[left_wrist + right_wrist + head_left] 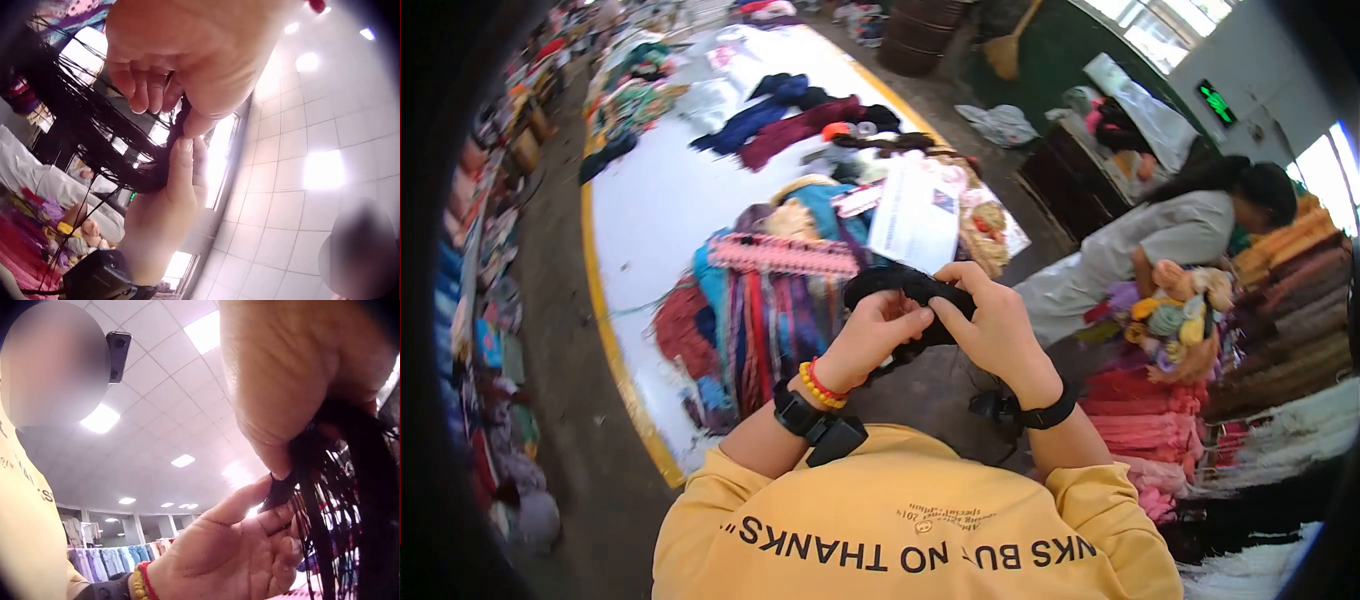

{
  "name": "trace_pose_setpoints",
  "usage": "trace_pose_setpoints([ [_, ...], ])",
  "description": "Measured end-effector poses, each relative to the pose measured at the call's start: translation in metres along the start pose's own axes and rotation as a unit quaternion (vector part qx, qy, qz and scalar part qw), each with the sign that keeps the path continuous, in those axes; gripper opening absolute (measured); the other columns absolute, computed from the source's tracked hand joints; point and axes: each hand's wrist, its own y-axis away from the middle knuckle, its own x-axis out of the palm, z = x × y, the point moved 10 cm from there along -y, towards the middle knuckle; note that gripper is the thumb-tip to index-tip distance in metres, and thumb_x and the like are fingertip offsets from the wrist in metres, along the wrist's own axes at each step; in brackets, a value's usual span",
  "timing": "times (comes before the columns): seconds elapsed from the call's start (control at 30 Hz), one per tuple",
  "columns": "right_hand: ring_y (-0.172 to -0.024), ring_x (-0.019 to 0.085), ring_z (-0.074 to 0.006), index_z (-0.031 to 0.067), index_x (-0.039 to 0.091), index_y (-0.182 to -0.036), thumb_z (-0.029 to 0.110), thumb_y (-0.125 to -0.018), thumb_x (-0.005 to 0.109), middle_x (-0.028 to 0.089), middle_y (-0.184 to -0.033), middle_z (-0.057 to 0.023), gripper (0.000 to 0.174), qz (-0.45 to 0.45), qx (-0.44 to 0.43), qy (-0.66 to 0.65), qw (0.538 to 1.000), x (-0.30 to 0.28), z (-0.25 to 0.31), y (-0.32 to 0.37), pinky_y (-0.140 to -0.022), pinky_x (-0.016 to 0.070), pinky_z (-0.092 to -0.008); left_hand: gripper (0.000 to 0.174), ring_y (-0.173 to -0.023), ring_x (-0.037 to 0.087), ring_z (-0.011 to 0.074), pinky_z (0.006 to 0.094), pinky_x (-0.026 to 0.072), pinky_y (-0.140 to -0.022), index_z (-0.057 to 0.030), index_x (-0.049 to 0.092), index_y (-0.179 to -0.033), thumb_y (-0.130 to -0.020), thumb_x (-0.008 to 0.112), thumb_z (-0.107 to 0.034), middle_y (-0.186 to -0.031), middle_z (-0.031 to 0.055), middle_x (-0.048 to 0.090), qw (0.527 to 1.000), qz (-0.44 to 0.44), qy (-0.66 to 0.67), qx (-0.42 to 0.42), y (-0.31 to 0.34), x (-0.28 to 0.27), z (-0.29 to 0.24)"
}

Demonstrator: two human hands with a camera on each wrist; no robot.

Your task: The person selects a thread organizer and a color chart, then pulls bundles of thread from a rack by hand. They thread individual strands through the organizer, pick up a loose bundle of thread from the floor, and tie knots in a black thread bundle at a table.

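A hank of black yarn (867, 284) is held up in front of the chest between both hands. My left hand (872, 338) pinches it between thumb and curled fingers. Close beside it, my right hand (994, 322) grips the same hank, thumb tip near the left thumb. In the left wrist view, loose strands of the black yarn (94, 128) spread away from the pinch, and the right hand (164, 215) comes up from below. In the right wrist view, the left hand (234, 553) appears under the right, with strands hanging in front of its fingers.
On the white table (640, 240) lie several coloured yarn hanks, a pink woven strip (785, 256) and a white paper sheet (915, 215). A person in a light shirt (1135, 240) bends over at the right, near piled yarn (1145, 420). More textiles line the left side.
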Motion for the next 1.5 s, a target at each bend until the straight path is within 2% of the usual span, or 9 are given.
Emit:
trace_pose_setpoints([
  [0.27, -0.080, 0.062, -0.0328, 0.0064, 0.051, -0.101, 0.016, -0.076, 0.065, 0.062, -0.085, -0.0161, 0.030, 0.081, 0.004, -0.164, 0.983, 0.077, 0.030, 0.014, -0.065, 0.0475, -0.0383, 0.023, -0.070, 0.049, 0.0067, 0.0201, 0.0390, -0.063, -0.0030, 0.056, -0.097, -0.086, 0.058, -0.023, -0.078, -0.0003, 0.056, 0.985, -0.152, 0.073, 0.043, 0.067, -0.060, -0.005],
  [0.4, -0.063, 0.055, -0.0246, 0.0057, 0.055, -0.093, 0.016, -0.074, 0.068, 0.054, -0.079, -0.0112, 0.026, -0.110, -0.090, -0.053, 0.988, 0.047, 0.040, 0.026, -0.058, 0.0448, -0.0341, 0.023, -0.071, 0.051, 0.0061, 0.0197, 0.0407, -0.062, 0.0003, 0.055, -0.099, -0.085, 0.059, -0.017, -0.078, 0.0004, 0.057, 0.971, -0.236, 0.021, 0.043, 0.092, -0.074, 0.013],
  [0.53, -0.058, 0.053, -0.0197, 0.0048, 0.056, -0.094, 0.014, -0.074, 0.067, 0.053, -0.083, -0.0103, 0.024, 0.004, -0.103, -0.177, 0.979, 0.063, 0.053, 0.041, -0.055, 0.0439, -0.0289, 0.025, -0.072, 0.052, 0.0045, 0.0189, 0.0417, -0.063, -0.0001, 0.050, -0.105, -0.085, 0.059, -0.010, -0.080, 0.0005, 0.057, 0.965, -0.223, -0.136, 0.033, 0.111, -0.062, 0.012],
  [0.7, -0.060, 0.056, -0.0176, 0.0038, 0.056, -0.099, 0.006, -0.077, 0.062, 0.056, -0.087, -0.0099, 0.022, 0.117, 0.037, -0.299, 0.946, 0.128, 0.011, 0.051, -0.057, 0.0449, -0.0282, 0.024, -0.062, 0.046, 0.0032, 0.0181, 0.0364, -0.056, -0.0021, 0.047, -0.105, -0.085, 0.058, -0.010, -0.072, -0.0001, 0.054, 0.954, -0.262, -0.144, 0.037, 0.148, -0.055, 0.002],
  [0.83, -0.053, 0.050, -0.0121, 0.0025, 0.055, -0.097, 0.003, -0.075, 0.061, 0.056, -0.075, -0.0067, 0.023, -0.023, -0.015, -0.267, 0.963, 0.105, 0.021, 0.052, -0.052, 0.0422, -0.0261, 0.029, -0.065, 0.045, 0.0033, 0.0186, 0.0365, -0.057, -0.0043, 0.048, -0.114, -0.086, 0.056, -0.009, -0.076, -0.0008, 0.052, 0.946, -0.265, -0.182, 0.041, 0.169, -0.061, -0.006],
  [0.97, -0.054, 0.052, -0.0104, 0.0021, 0.056, -0.097, 0.013, -0.072, 0.068, 0.056, -0.077, -0.0064, 0.030, 0.108, -0.020, -0.278, 0.954, 0.124, 0.067, 0.058, -0.052, 0.0428, -0.0236, 0.035, -0.066, 0.042, 0.0035, 0.0190, 0.0372, -0.059, -0.0079, 0.050, -0.120, -0.086, 0.054, -0.007, -0.081, -0.0024, 0.051, 0.953, -0.214, -0.206, 0.066, 0.184, -0.065, -0.018],
  [1.17, -0.066, 0.057, -0.0125, 0.0009, 0.056, -0.099, 0.010, -0.075, 0.067, 0.058, -0.078, -0.0074, 0.028, 0.116, 0.009, -0.331, 0.937, 0.183, 0.137, 0.063, -0.060, 0.0467, -0.0246, 0.038, -0.084, 0.047, 0.0052, 0.0206, 0.0422, -0.073, -0.0059, 0.050, -0.119, -0.082, 0.057, -0.002, -0.099, -0.0007, 0.053, 0.944, -0.150, -0.286, 0.067, 0.238, -0.104, -0.057],
  [1.33, -0.069, 0.060, -0.0171, -0.0002, 0.056, -0.095, 0.005, -0.070, 0.064, 0.059, -0.079, -0.0106, 0.027, 0.090, -0.022, -0.319, 0.943, 0.235, 0.236, 0.058, -0.064, 0.0485, -0.0272, 0.032, -0.072, 0.055, 0.0134, 0.0246, 0.0455, -0.069, -0.0034, 0.055, -0.106, -0.075, 0.060, 0.000, -0.080, 0.0059, 0.058, 0.859, -0.171, -0.458, 0.151, 0.312, -0.159, -0.121],
  [1.5, -0.065, 0.059, -0.0229, 0.0009, 0.054, -0.085, 0.009, -0.067, 0.064, 0.057, -0.073, -0.0127, 0.023, 0.081, -0.068, -0.291, 0.951, 0.276, 0.308, 0.048, -0.060, 0.0476, -0.0310, 0.030, -0.075, 0.063, 0.0221, 0.0284, 0.0489, -0.066, -0.0038, 0.056, -0.102, -0.073, 0.062, -0.001, -0.084, 0.0122, 0.062, 0.800, -0.182, -0.548, 0.163, 0.371, -0.200, -0.157],
])
